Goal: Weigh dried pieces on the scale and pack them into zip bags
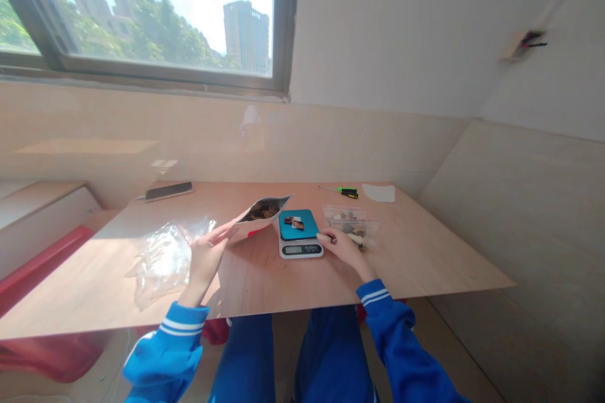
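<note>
The pouch (265, 225) is gripped at its near left end by the left hand (208, 258), fingers closed on it. Its long axis is directed from that grip toward the far right, with the far corner brought close to the left edge of the kitchen scale (301, 254). The pouch's mouth is open, and dark brown pieces (265, 209) are seen inside. Similar brown scraps (297, 224) are borne on the scale's blue platform.

The scale is placed between the two hands; the right hand (344, 249) is nearer. Its fingers are curled narrowly at the scale's right edge; whether anything is pinched, or the scale touched, cannot be told.

Filled zip bags (372, 228) are laid just beyond the right hand, clear plastic bags (161, 261) beside the left. The wooden table (269, 289) is sunlit at left. A phone (169, 191), green-black tools (348, 192) and white paper (379, 193) are set along its far edge, below a window (189, 12) and pale walls (378, 38).
</note>
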A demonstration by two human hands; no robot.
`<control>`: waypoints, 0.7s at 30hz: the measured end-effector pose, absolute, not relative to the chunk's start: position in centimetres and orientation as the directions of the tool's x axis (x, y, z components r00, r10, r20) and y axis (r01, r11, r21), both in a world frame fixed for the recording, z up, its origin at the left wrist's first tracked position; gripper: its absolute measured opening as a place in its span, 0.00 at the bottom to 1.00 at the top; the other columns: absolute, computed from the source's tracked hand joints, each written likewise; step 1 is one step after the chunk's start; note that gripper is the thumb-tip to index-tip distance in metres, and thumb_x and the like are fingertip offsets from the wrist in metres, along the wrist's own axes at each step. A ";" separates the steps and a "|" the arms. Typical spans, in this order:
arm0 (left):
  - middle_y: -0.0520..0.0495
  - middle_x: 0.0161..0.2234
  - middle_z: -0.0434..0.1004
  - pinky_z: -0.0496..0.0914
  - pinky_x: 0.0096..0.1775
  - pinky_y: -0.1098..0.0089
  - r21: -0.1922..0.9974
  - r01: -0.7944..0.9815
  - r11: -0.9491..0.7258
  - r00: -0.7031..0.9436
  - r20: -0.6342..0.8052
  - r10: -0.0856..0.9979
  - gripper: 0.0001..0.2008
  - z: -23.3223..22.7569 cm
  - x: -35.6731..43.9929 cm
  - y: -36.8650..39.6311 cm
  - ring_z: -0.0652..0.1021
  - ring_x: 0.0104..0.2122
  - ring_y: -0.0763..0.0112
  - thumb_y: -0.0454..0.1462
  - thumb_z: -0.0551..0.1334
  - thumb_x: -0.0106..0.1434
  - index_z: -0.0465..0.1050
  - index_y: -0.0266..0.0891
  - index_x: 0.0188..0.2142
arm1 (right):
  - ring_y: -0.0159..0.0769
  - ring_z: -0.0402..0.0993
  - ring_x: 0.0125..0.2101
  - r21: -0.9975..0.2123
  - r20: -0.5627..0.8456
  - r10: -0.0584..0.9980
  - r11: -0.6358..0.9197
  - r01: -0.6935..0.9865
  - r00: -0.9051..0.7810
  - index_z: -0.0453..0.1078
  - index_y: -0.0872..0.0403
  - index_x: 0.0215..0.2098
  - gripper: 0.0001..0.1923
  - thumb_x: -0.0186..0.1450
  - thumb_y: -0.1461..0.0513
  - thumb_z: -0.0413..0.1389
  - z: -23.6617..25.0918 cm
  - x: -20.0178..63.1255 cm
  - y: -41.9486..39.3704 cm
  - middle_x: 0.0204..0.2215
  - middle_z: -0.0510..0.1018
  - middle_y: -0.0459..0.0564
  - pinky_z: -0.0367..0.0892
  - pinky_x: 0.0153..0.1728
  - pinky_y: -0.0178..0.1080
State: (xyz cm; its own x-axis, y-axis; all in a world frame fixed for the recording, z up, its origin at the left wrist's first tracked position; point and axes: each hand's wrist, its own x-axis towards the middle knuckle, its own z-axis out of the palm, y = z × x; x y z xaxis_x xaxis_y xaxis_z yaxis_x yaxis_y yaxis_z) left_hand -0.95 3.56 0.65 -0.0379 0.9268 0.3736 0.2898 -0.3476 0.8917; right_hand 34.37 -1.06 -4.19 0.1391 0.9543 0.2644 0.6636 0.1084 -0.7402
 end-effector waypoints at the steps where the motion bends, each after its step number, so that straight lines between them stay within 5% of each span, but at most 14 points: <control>1: 0.48 0.42 0.83 0.74 0.49 0.62 0.889 0.292 -0.352 -0.026 0.376 0.926 0.14 0.7 -0.9 3.5 0.81 0.45 0.58 0.39 0.63 0.57 0.81 0.44 0.42 | 0.42 0.76 0.42 -0.744 0.270 0.949 0.096 0.661 0.165 0.72 0.54 0.43 0.14 0.62 0.55 0.57 -3.9 34.3 -0.6 0.42 0.80 0.54 0.70 0.45 0.44; 4: 0.48 0.43 0.83 0.73 0.50 0.61 0.874 0.297 -0.386 0.004 0.403 0.915 0.14 0.7 -0.8 3.1 0.80 0.47 0.58 0.41 0.64 0.58 0.80 0.44 0.43 | 0.41 0.77 0.40 -0.749 0.297 0.919 0.055 0.661 0.260 0.69 0.55 0.43 0.15 0.63 0.54 0.56 -2.9 33.7 1.8 0.40 0.80 0.56 0.71 0.41 0.42; 10: 0.49 0.46 0.81 0.69 0.55 0.60 0.839 0.339 -0.425 0.042 0.438 0.898 0.14 0.1 -1.0 2.3 0.78 0.51 0.59 0.40 0.62 0.60 0.79 0.46 0.45 | 0.42 0.76 0.32 -0.744 0.340 0.890 0.057 0.665 0.304 0.69 0.54 0.26 0.10 0.56 0.57 0.62 -1.1 30.9 5.9 0.26 0.78 0.51 0.69 0.39 0.43; 16: 0.52 0.45 0.82 0.73 0.51 0.64 0.850 0.315 -0.422 0.078 0.420 0.904 0.15 -0.6 -0.9 1.6 0.79 0.48 0.62 0.37 0.61 0.59 0.80 0.47 0.44 | 0.41 0.74 0.44 -0.763 0.522 0.770 0.230 0.604 0.367 0.68 0.54 0.40 0.15 0.69 0.54 0.45 4.4 28.2 2.8 0.42 0.78 0.57 0.67 0.47 0.44; 18: 0.52 0.45 0.82 0.71 0.53 0.64 0.858 0.309 -0.410 0.056 0.414 0.908 0.15 -0.5 -0.7 1.5 0.79 0.49 0.63 0.37 0.60 0.59 0.80 0.48 0.44 | 0.36 0.76 0.39 -0.761 0.551 0.785 0.333 0.556 0.284 0.69 0.52 0.38 0.15 0.70 0.54 0.43 7.2 27.2 0.6 0.38 0.79 0.51 0.70 0.44 0.39; 21: 0.51 0.46 0.82 0.68 0.56 0.62 0.860 0.320 -0.398 0.037 0.408 0.912 0.15 -0.5 -0.5 1.4 0.78 0.50 0.62 0.37 0.61 0.59 0.80 0.48 0.44 | 0.34 0.77 0.39 -0.769 0.457 0.861 0.509 0.387 -0.223 0.72 0.53 0.40 0.12 0.69 0.59 0.47 10.6 25.5 -2.2 0.37 0.81 0.49 0.71 0.43 0.36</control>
State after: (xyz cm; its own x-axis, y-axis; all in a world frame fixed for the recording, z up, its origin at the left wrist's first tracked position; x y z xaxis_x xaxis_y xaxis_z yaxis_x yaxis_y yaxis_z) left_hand -0.53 1.40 -0.47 0.0373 0.9123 0.4078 0.3202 -0.3975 0.8599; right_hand 25.45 -2.22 10.59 -0.2233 0.8609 0.4572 0.3872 0.5088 -0.7689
